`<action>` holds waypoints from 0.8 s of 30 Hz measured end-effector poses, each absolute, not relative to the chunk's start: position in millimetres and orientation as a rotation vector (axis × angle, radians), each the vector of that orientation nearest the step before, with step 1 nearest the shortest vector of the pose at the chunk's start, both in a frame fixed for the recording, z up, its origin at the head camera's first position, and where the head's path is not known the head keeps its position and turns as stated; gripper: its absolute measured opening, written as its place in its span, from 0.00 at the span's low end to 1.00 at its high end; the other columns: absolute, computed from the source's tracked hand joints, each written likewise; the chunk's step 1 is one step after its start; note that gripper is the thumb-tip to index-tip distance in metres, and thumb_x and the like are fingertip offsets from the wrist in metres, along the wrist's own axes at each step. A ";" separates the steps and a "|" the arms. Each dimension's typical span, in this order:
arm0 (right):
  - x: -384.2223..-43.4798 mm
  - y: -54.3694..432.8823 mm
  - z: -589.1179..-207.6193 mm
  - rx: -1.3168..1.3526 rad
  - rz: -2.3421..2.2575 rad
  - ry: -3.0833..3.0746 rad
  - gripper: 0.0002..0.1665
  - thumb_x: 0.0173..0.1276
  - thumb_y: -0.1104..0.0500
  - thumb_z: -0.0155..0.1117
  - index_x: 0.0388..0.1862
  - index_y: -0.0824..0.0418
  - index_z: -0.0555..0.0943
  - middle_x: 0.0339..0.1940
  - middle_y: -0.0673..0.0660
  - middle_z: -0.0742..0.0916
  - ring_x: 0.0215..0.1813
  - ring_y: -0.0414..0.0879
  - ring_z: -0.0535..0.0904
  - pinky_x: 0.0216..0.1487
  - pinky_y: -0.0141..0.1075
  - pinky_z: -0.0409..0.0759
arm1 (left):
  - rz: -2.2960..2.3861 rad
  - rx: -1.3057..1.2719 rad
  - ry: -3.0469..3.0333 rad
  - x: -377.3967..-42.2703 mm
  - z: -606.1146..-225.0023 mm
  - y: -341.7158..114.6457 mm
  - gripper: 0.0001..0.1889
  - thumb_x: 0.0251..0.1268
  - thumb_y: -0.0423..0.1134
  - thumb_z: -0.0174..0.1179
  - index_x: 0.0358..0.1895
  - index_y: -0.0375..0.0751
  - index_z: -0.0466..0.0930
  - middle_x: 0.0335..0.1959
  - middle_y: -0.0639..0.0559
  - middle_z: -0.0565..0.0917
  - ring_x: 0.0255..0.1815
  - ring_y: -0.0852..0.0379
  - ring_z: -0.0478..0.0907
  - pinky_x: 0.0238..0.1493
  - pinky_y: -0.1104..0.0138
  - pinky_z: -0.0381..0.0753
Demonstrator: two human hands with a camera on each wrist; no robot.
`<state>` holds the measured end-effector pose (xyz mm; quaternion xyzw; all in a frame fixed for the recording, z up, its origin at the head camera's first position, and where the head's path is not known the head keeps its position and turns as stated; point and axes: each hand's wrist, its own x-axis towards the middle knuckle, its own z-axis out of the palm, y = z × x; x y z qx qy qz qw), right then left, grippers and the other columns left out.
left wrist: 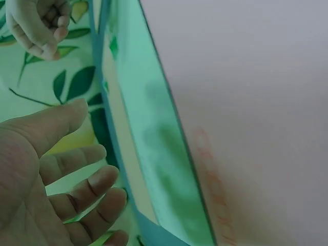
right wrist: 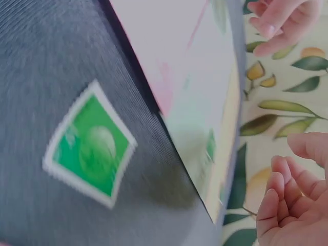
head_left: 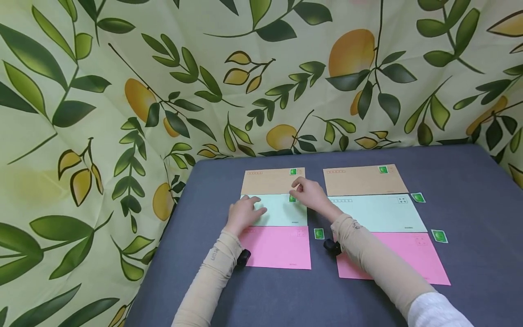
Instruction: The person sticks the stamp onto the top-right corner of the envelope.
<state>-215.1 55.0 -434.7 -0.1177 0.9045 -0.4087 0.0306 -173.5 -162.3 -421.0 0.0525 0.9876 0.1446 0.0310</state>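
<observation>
Over the left half of a mint envelope, my left hand hovers with fingers spread and relaxed, holding nothing. My right hand is raised above that envelope's upper right corner, its fingers loosely bent and nothing between them. Just below its fingertips, a green stamp lies on the mint envelope's corner. A brown envelope with a green stamp lies behind. In front is a pink envelope; a loose green stamp rests on the table right of it.
A second column holds a brown envelope with a stamp, a mint envelope and a pink envelope partly under my right arm. Loose stamps lie to its right. A leaf-patterned cloth hangs behind the dark table.
</observation>
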 end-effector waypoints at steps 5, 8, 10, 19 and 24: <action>-208.1 74.3 -424.6 -0.351 -1.344 2.801 0.15 0.65 0.56 0.60 0.45 0.64 0.77 0.29 0.57 0.80 0.28 0.46 0.71 0.27 0.33 0.68 | 0.442 0.239 3.066 -172.1 -413.6 -146.6 0.21 0.59 0.53 0.58 0.52 0.48 0.80 0.34 0.50 0.80 0.35 0.55 0.77 0.44 0.53 0.70; -203.6 88.0 -420.4 -0.343 -1.378 2.807 0.14 0.65 0.56 0.60 0.45 0.64 0.78 0.31 0.58 0.80 0.32 0.48 0.72 0.30 0.33 0.69 | 0.477 0.293 3.063 -170.7 -409.7 -136.4 0.21 0.60 0.53 0.59 0.52 0.47 0.80 0.35 0.49 0.80 0.36 0.56 0.77 0.43 0.56 0.70; -200.9 97.3 -418.1 -0.327 -1.394 2.817 0.14 0.65 0.55 0.60 0.45 0.63 0.78 0.32 0.58 0.80 0.34 0.48 0.72 0.32 0.34 0.70 | 0.496 0.331 3.059 -169.8 -407.2 -129.4 0.21 0.60 0.53 0.59 0.53 0.47 0.80 0.36 0.49 0.80 0.37 0.55 0.77 0.43 0.57 0.70; -188.0 138.8 -416.5 -0.299 -1.394 2.903 0.14 0.67 0.54 0.58 0.44 0.62 0.78 0.32 0.58 0.82 0.32 0.48 0.72 0.29 0.32 0.70 | 0.528 0.467 3.039 -166.9 -398.5 -99.9 0.22 0.61 0.54 0.58 0.55 0.50 0.78 0.38 0.48 0.81 0.38 0.56 0.76 0.44 0.60 0.68; -178.9 160.3 -416.8 -0.318 -1.403 2.972 0.13 0.67 0.52 0.58 0.43 0.61 0.79 0.32 0.57 0.82 0.31 0.43 0.72 0.29 0.29 0.70 | 0.518 0.564 3.040 -164.5 -397.8 -78.0 0.22 0.61 0.56 0.57 0.54 0.51 0.79 0.38 0.51 0.81 0.37 0.58 0.76 0.42 0.63 0.68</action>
